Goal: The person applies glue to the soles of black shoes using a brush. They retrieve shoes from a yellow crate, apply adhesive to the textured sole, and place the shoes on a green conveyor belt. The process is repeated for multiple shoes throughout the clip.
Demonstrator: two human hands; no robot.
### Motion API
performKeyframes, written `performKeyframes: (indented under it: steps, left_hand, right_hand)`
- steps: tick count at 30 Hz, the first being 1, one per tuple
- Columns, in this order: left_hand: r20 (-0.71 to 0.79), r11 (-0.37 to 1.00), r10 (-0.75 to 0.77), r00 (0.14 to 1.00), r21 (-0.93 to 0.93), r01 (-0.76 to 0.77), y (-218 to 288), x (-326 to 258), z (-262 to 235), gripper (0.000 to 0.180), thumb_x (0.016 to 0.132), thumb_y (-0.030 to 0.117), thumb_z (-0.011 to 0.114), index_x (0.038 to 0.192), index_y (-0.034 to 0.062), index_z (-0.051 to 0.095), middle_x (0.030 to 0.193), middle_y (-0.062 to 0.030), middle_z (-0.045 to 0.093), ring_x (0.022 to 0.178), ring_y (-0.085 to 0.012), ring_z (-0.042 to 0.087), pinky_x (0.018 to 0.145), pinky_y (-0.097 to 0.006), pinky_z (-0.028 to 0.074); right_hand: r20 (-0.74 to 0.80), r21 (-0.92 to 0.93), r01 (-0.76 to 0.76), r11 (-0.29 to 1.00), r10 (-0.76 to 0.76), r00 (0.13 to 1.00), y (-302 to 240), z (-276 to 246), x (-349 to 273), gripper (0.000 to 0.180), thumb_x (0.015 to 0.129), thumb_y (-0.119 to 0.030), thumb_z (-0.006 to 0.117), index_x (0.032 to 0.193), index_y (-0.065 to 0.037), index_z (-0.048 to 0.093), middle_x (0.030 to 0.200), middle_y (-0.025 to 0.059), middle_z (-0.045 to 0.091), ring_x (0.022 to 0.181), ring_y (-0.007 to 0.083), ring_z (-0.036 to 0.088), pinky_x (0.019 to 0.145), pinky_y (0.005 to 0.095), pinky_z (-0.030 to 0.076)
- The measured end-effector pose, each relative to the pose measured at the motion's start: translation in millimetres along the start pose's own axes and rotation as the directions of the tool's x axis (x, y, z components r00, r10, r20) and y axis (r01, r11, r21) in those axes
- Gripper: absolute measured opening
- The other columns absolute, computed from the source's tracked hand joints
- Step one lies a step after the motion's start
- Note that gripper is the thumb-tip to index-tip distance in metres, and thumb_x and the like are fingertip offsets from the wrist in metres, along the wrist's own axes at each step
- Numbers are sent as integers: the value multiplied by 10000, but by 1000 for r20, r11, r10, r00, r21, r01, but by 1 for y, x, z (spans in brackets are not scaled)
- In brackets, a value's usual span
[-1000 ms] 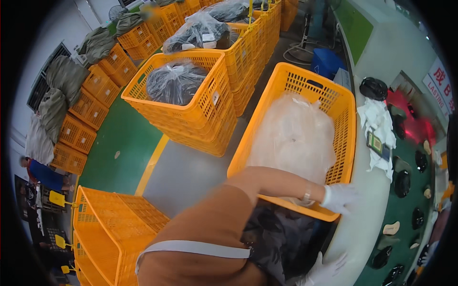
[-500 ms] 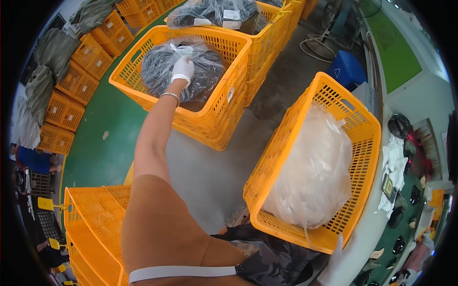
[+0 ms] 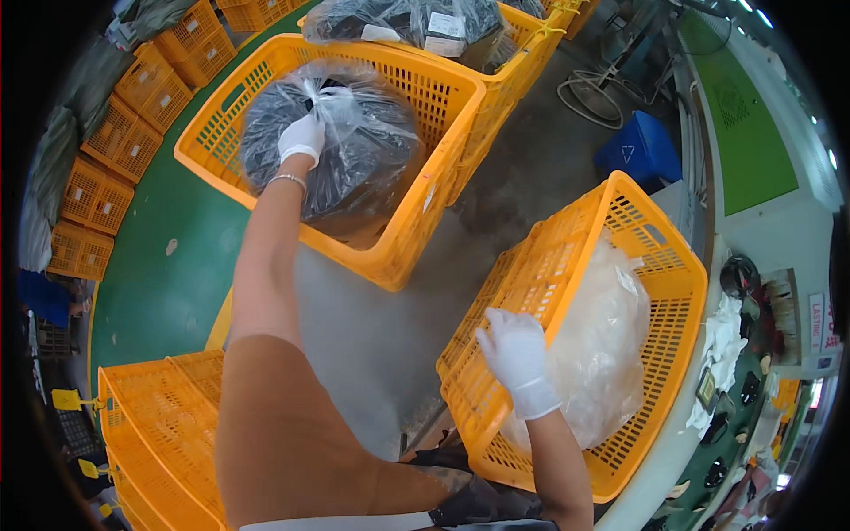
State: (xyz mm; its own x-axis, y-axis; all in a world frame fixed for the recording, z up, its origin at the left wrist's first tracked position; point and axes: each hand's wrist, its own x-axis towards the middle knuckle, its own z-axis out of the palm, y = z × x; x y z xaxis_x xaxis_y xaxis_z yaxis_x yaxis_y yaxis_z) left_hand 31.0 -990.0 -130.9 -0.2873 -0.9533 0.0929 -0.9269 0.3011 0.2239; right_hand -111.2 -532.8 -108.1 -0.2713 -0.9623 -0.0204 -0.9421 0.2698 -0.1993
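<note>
My left hand [image 3: 303, 140], in a white glove, is closed on the gathered neck of a clear plastic bag [image 3: 376, 146] full of dark contents. This bulging bag sits in a yellow perforated crate [image 3: 390, 257] ahead on the left. My right hand [image 3: 516, 358], also white-gloved, is over the near left rim of a second yellow crate [image 3: 611, 212] on the right. Its thumb stands apart from the fingers, and nothing shows in it. Inside that right crate lies a large, whitish, translucent plastic bag [image 3: 602, 345].
Yellow crates [image 3: 168, 407] are stacked at the lower left. Behind the left crate, another crate carries bagged dark goods [image 3: 407, 22]. A blue bin [image 3: 642, 150] stands beyond the right crate. Along the right runs a workbench with small dark parts [image 3: 739, 398]. More crates [image 3: 106, 133] line the green floor at far left.
My right hand has come up from the lower edge to the right crate's rim. My left hand keeps hold of the bag neck, and the bag sits slightly higher and fuller.
</note>
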Motion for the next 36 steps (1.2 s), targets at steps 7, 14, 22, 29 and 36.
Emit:
performKeyframes:
  steps: [7,14,22,29,36]
  left_hand:
    - [14,944,249,969,220,-245,24,3,-12,690,739,363,633,1300,55,375,998,-220,620,939,-343,603,804,-413,476]
    - [161,843,-110,981,-508,178,-5,89,37,558,769,405,624,1044,-78,585,916,-179,646,781,-276,633,682,-352,474]
    - [287,855,-237,928,-391,340,-1,89,25,575,791,399,549,1200,-4,506,997,-188,628,907,-268,614,743,-358,459]
    - [214,295,304,928,-948,122,-10,-49,-8,143,826,94,557,956,51,596,718,21,568,645,-136,561,552,-271,439]
    - [290,296,519,804,-944,149,66,-116,-25,89,881,83,519,927,32,576,735,59,482,629,-21,420,541,-184,381]
  right_hand:
    - [-100,-166,3,986,-20,995,41,-17,25,175,784,-265,599,777,-93,566,726,66,598,756,237,573,873,404,364]
    - [-123,-221,-30,975,3,992,67,-18,57,195,773,-288,615,757,-98,571,712,63,604,743,225,574,890,390,351]
    - [-169,-98,-71,993,53,984,67,-19,58,181,770,-273,619,796,-95,599,719,56,612,750,228,573,898,382,348]
    - [-169,-79,-63,995,49,984,62,-23,60,190,775,-269,616,840,-91,622,748,59,629,768,229,578,902,383,350]
    - [-135,-113,-64,992,48,990,60,-24,60,172,784,-251,617,872,-105,635,778,56,639,787,212,584,900,375,352]
